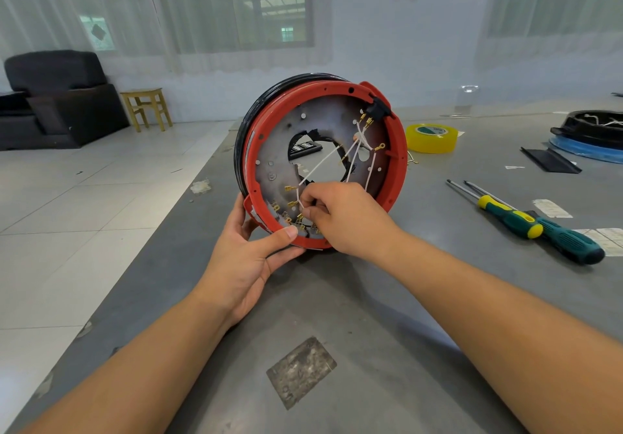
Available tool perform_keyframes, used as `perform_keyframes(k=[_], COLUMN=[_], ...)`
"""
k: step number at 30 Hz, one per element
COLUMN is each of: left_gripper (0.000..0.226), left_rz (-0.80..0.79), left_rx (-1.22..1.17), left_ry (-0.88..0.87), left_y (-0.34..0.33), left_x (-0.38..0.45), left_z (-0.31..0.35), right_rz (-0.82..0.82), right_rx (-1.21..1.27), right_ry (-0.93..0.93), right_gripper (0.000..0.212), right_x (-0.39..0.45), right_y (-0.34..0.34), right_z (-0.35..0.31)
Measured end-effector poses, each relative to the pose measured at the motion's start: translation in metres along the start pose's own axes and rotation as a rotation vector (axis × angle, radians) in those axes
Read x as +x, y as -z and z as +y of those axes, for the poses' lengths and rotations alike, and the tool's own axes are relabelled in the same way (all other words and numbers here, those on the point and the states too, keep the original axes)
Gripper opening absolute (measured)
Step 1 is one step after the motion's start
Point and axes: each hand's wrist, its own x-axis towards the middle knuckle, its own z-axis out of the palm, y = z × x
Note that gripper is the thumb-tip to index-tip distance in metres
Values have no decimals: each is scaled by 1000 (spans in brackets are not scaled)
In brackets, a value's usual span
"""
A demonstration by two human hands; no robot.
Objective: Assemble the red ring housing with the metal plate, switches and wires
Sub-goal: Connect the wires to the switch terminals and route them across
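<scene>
The red ring housing (397, 150) stands on edge on the grey table, tilted toward me, with a black rim behind it. Inside sits the grey metal plate (269, 150) with a ragged central hole. White wires (320, 167) with brass terminals cross the plate, and a black switch (379, 109) is at the upper right of the ring. My left hand (249, 258) grips the ring's lower left edge, thumb on the red rim. My right hand (340, 214) reaches into the lower part of the ring and pinches a white wire end near the brass terminals there.
Two green-and-yellow screwdrivers (539, 228) lie on the table to the right. A yellow tape roll (431, 138) sits behind the ring, and a black-and-blue round part (593, 136) lies at far right. The table's left edge (188, 204) drops to a tiled floor.
</scene>
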Motion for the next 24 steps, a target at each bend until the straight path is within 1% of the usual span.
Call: perform_keyframes(k=[8,14,24], left_gripper=[73,77,79], left_rz=[9,10,5], left_rx=[4,-5,-17], left_ry=[2,5,-5], left_y=[-1,0,-1], left_x=[-1,-2,-3], left_z=[2,1,2], right_rz=[-34,29,36], right_rx=[-68,-154,-81], right_ry=[53,47,52], right_gripper=[15,13,11], right_x=[-1,-5,-4], right_y=[1,-1,1], right_z=[-3,-7,-7])
